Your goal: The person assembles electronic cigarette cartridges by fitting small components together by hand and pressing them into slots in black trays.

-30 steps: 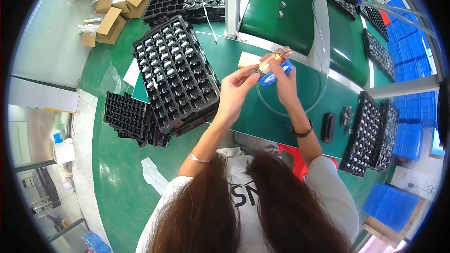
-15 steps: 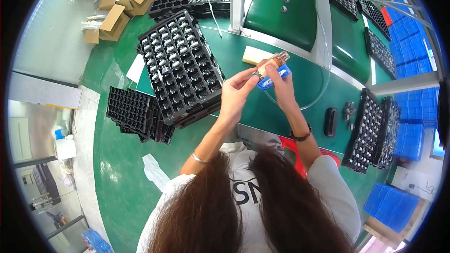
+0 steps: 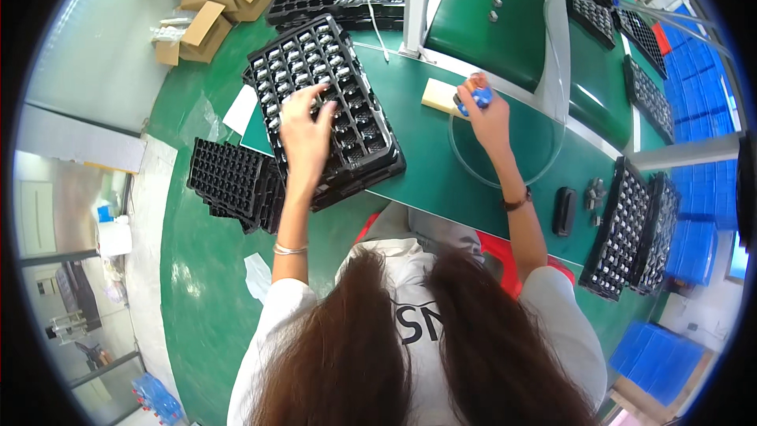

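Over the black compartment tray [image 3: 377, 146] on the left, my left hand [image 3: 303, 132] reaches in with thumb and fingers apart, close to the shiny metal parts [image 3: 290, 59] in its pockets. I see nothing held in it, though its fingertips partly cover the pockets. My right hand [image 3: 490, 114] is closed around a small blue object [image 3: 482, 97] with a reddish-brown end; its exact kind I cannot make out. This hand hovers above the green table [image 3: 418, 150], beside a pale yellow block [image 3: 438, 95].
A clear hose [image 3: 461, 159] loops across the table under my right forearm. A black case [image 3: 564, 211], several loose metal parts [image 3: 595, 193] and filled trays [image 3: 615, 229] lie to the right. More black trays [image 3: 225, 177] are stacked lower left. A metal post [image 3: 418, 4] rises beyond the table.
My left hand has left the blue object and moved left over the tray. My right hand now holds the object alone, slightly farther right. The view has shifted a little.
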`<state>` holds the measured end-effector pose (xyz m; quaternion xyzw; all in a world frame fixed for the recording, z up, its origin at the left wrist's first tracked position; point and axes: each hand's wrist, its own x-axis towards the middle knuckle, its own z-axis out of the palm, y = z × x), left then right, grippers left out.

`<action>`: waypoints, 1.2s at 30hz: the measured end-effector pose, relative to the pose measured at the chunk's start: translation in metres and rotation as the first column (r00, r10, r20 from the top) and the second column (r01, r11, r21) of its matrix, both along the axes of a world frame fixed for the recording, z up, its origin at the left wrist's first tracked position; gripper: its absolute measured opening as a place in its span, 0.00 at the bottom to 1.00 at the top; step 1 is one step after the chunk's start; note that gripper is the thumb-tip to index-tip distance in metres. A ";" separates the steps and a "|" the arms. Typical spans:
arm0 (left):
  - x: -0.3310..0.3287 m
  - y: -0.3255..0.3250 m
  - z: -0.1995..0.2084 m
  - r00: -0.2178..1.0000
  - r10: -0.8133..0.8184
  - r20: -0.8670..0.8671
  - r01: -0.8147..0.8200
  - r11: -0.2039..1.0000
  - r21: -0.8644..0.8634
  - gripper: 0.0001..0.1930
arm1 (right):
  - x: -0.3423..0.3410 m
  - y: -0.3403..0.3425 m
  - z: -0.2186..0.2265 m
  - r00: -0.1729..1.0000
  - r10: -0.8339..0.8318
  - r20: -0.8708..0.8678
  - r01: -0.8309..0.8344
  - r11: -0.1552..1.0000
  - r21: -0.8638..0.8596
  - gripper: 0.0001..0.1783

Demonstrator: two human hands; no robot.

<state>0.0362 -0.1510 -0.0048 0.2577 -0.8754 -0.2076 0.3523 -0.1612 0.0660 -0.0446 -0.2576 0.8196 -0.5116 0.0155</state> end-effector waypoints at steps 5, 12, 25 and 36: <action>0.017 -0.049 -0.017 0.957 0.024 0.289 -0.026 1.000 0.005 0.08 | -0.002 -0.012 -0.011 0.985 -0.015 -0.170 0.021 0.999 0.038 0.18; 0.013 -0.060 -0.030 0.982 0.003 0.187 -0.015 0.998 0.060 0.07 | 0.002 0.005 -0.009 0.987 -0.023 -0.161 0.055 0.979 0.198 0.34; -0.024 0.031 0.007 0.853 0.007 -0.521 0.521 0.034 0.853 0.09 | -0.012 0.002 -0.025 0.993 0.087 -0.083 -0.087 0.996 -0.003 0.36; -0.057 0.096 -0.019 0.865 0.056 -0.500 0.481 -0.377 0.791 0.14 | -0.003 -0.012 -0.026 0.988 -0.010 -0.151 0.008 1.000 -0.014 0.21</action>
